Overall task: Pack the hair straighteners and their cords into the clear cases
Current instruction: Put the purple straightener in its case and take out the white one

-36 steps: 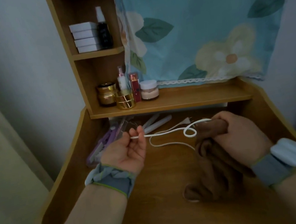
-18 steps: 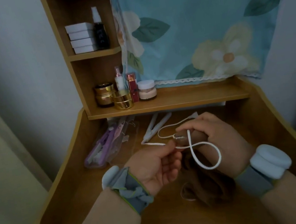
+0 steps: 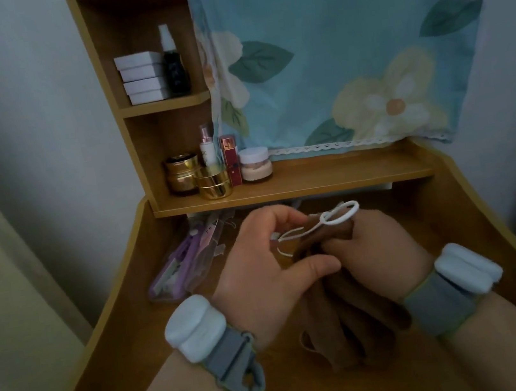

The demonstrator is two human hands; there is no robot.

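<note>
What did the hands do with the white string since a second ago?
The left hand came in from the left to meet the right hand. The white cord, stretched between them before, is now gathered into small loops above the brown cloth that the right hand holds. The purple straightener case stayed put.

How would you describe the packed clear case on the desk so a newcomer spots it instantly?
Start at the wooden desk, below the shelf of cosmetic jars. Left of both hands lies the clear case, flat against the desk's left wall. It alone is transparent, with a purple straightener showing inside.
</note>
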